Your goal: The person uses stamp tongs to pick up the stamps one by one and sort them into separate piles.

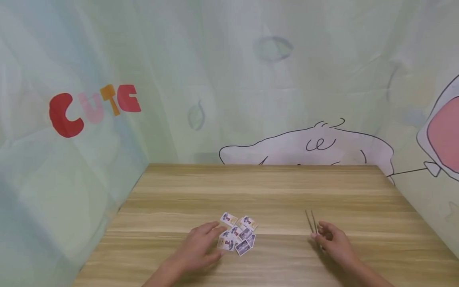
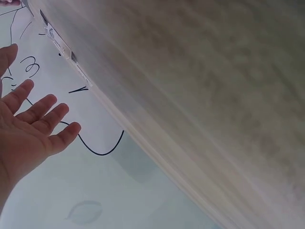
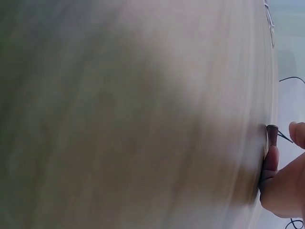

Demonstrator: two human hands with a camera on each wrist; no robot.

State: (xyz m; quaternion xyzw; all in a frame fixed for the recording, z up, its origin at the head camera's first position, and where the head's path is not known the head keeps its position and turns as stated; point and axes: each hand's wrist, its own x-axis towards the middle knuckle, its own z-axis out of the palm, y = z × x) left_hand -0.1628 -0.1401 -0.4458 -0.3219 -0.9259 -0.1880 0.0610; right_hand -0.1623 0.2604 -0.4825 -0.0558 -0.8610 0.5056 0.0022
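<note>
A loose pile of small printed cards [image 1: 247, 224] lies on the wooden table, some with colourful pictures and a few greyish. Beside its left edge is my left hand [image 1: 201, 247], fingers spread, with fingertips right at the cards in the head view. The left wrist view shows that hand [image 2: 24, 131] with fingers apart and nothing in the palm. Farther right, my right hand [image 1: 335, 243] pinches a pair of thin dark tweezers [image 1: 310, 222] between thumb and fingers, their two prongs parted and directed away from me. The right wrist view catches only part of this hand [image 3: 283, 186] at its edge.
The wood-grain table [image 1: 272, 187] reaches back to a pale fabric backdrop [image 1: 172, 79] with cartoon drawings. Colourful letters [image 1: 66, 115] mark its left side. The cards lie left of the tweezers, with bare tabletop between them.
</note>
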